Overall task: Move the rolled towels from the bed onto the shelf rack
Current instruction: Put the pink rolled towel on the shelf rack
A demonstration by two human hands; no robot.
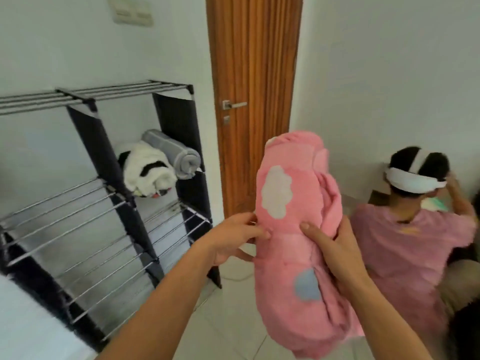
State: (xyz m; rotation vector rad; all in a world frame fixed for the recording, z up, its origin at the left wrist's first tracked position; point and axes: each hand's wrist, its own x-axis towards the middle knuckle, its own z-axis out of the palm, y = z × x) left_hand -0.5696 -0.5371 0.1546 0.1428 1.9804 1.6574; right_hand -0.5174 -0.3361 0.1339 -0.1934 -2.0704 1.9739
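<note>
A big pink rolled towel (291,255) with white and blue cloud patches stands nearly upright in mid-air, held by both hands. My left hand (231,237) pinches its left side at mid height. My right hand (335,253) wraps around its right side. The black shelf rack (111,193) with metal rod tiers stands to the left against the wall. On its upper right tier lie a white-and-black rolled towel (146,171) and a grey rolled towel (172,154), side by side.
A wooden door (254,74) with a metal handle is straight ahead, shut. A person in a pink shirt (413,240) with a white headband crouches at the right. A white bed corner (28,323) shows at lower left. The floor is pale tile.
</note>
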